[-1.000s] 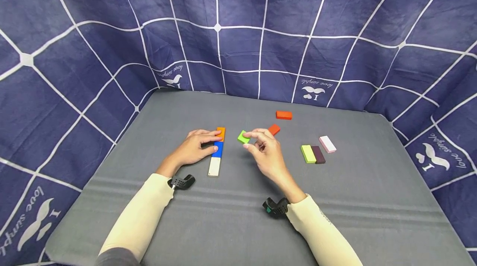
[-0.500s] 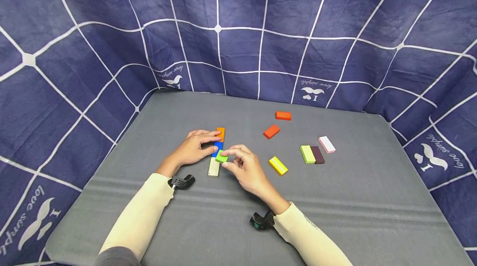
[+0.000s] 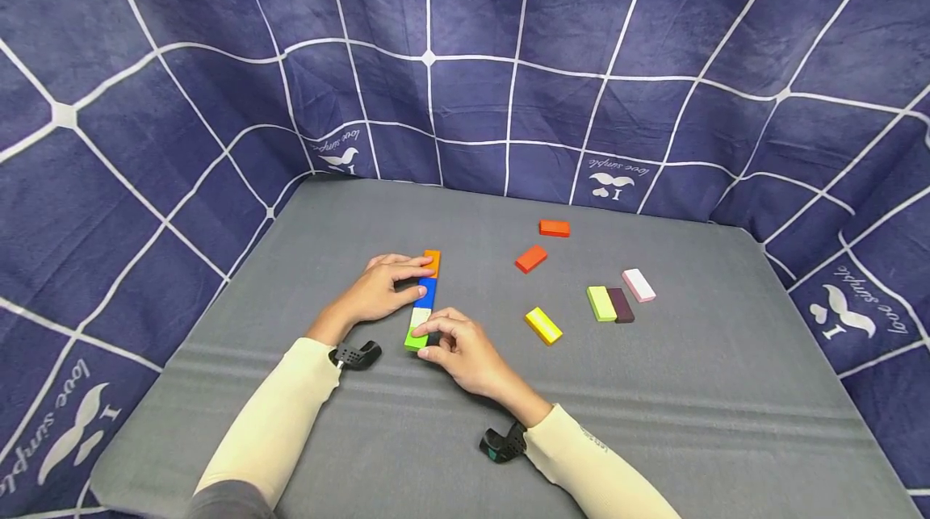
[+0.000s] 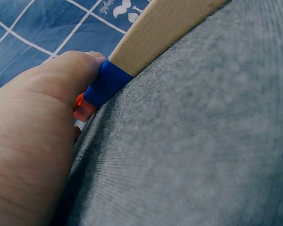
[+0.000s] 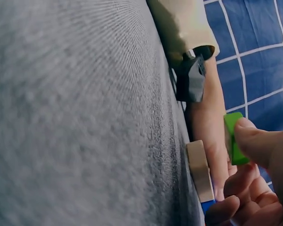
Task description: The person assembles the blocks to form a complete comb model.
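A row of flat rectangular blocks lies on the grey table: an orange block (image 3: 432,263) at the far end, a blue block (image 3: 426,293) in the middle, and a cream-topped block (image 3: 421,316) with bare wood sides nearest. My left hand (image 3: 376,289) rests at the row's left side, fingertips on the orange block and thumb on the blue block (image 4: 108,84). My right hand (image 3: 465,352) pinches a green block (image 3: 416,341) between thumb and fingers. In the right wrist view that green block (image 5: 235,139) is held off the table, above the wooden block (image 5: 199,170).
Right of the row lie a yellow block (image 3: 543,326), two red-orange blocks (image 3: 531,259), a lime block (image 3: 601,303) beside a dark purple block (image 3: 621,305), and a pale pink block (image 3: 638,285). A blue gridded cloth (image 3: 472,83) hangs behind the table.
My right hand has carried the green block left and toward me, over the row's near end. The yellow block has come into view from beneath it. My left hand has stayed put.
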`<state>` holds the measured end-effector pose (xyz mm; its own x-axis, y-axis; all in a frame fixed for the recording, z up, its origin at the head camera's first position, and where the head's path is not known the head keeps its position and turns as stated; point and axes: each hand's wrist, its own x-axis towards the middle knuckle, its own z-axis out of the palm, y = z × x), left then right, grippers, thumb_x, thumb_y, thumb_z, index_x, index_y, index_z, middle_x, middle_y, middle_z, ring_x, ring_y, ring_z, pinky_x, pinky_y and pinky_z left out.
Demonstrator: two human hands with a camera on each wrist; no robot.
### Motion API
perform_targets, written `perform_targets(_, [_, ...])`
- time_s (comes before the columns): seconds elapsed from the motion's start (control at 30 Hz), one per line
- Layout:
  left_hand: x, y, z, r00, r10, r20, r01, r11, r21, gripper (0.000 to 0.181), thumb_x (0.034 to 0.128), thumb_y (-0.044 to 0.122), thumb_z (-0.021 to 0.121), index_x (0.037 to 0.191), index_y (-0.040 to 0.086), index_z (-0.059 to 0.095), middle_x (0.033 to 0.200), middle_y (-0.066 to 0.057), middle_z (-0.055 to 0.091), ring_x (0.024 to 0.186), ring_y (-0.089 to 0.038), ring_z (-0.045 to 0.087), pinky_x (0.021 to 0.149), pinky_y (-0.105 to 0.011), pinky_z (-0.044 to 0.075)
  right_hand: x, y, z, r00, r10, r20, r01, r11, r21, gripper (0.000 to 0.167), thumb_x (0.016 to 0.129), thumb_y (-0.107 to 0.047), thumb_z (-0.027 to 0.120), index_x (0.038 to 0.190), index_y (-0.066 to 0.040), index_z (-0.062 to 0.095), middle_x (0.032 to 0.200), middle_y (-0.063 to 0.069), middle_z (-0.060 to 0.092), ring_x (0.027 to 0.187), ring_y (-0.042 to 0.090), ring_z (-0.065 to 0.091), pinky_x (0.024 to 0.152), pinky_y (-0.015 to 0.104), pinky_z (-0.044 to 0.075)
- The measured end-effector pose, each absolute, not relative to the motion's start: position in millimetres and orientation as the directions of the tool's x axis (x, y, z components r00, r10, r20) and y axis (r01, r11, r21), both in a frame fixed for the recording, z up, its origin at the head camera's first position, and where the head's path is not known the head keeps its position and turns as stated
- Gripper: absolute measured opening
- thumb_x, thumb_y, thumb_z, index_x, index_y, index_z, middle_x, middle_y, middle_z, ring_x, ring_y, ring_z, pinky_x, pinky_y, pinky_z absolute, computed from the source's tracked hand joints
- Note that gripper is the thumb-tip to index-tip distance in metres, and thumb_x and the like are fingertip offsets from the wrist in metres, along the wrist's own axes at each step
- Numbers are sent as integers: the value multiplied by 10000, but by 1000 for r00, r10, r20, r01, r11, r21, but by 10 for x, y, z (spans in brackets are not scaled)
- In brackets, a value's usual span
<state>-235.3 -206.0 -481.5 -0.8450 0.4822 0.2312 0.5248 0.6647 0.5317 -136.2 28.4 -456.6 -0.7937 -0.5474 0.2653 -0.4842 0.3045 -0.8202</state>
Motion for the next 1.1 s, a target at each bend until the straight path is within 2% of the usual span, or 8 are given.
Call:
perform_targets(0.37, [-2336, -2056, -4810, -841, 487, 236, 530, 656, 536, 428, 960, 425, 658, 1363, 282, 642, 1506, 109, 524, 1349, -190, 479, 1142, -495, 232, -1343, 268, -4631, -787, -581, 207, -468, 344, -814, 229, 849, -114, 799, 1072, -142, 758, 1087, 19, 659, 636, -23, 466, 605, 153, 424])
perform_targets(0.6, [-2336, -2057, -4815, -835, 489, 253, 541, 645, 540, 424, 958, 405, 665, 1358, 265, 648, 1501, 81, 536, 1340, -195, 486, 1129, -499, 235, -1354, 263, -4643, -781, -578, 235, -490, 335, -805, 237, 837, -84, 801, 1066, -120, 758, 1067, 39, 651, 641, -14, 462, 610, 158, 428])
perform_targets(0.9, [-2349, -2055, -4826, -840, 489, 234, 531, 651, 543, 428, 962, 418, 657, 1367, 279, 639, 1506, 115, 521, 1356, -191, 471, 1143, -492, 224, -1351, 273, -4663, -747, -633, 202, -515, 359, -779, 233, 851, -130, 801, 1081, -141, 761, 1087, 4, 643, 638, -26, 459, 614, 150, 423])
perform_targets(1.1, [-2342, -2059, -4807, -841, 489, 233, 530, 653, 542, 426, 962, 416, 658, 1367, 285, 637, 1505, 114, 522, 1360, -197, 469, 1151, -499, 215, -1349, 261, -4681, -743, -631, 224, -554, 392, -734, 230, 854, -143, 803, 1080, -142, 762, 1048, 4, 631, 651, -25, 450, 623, 140, 417])
